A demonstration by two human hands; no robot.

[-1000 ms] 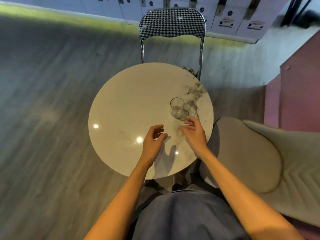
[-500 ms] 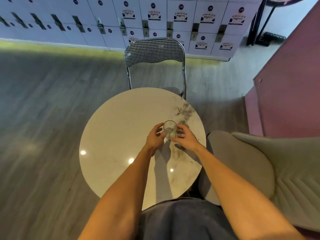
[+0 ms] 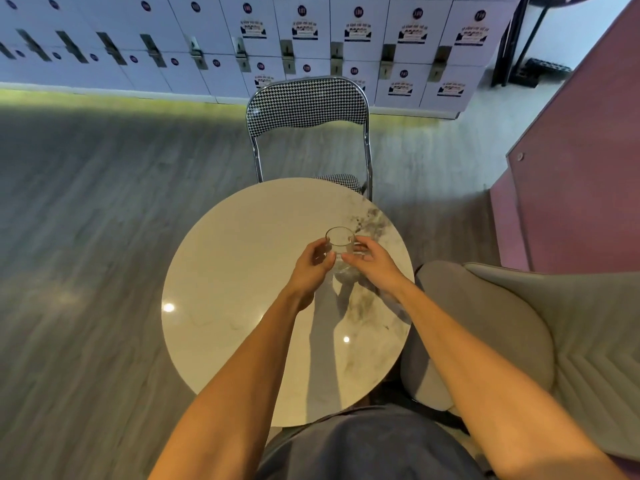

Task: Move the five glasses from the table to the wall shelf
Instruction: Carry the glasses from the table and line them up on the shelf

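One clear drinking glass (image 3: 340,244) is upright over the right half of a round, pale marble table (image 3: 242,271). My left hand (image 3: 311,265) grips its left side and my right hand (image 3: 372,259) grips its right side, fingers wrapped around the lower wall. Whether the glass base touches the tabletop I cannot tell. No other glass is in view, and no wall shelf shows.
A houndstooth folding chair (image 3: 306,105) stands behind the table. A grey padded armchair (image 3: 519,334) is close on the right, next to a pink cabinet (image 3: 581,174). White lockers (image 3: 242,39) line the far wall. Grey wood floor (image 3: 86,237) spreads to the left.
Both hands went from open beside the glass to closed on its two sides. The camera has tilted up, showing more of the lockers.
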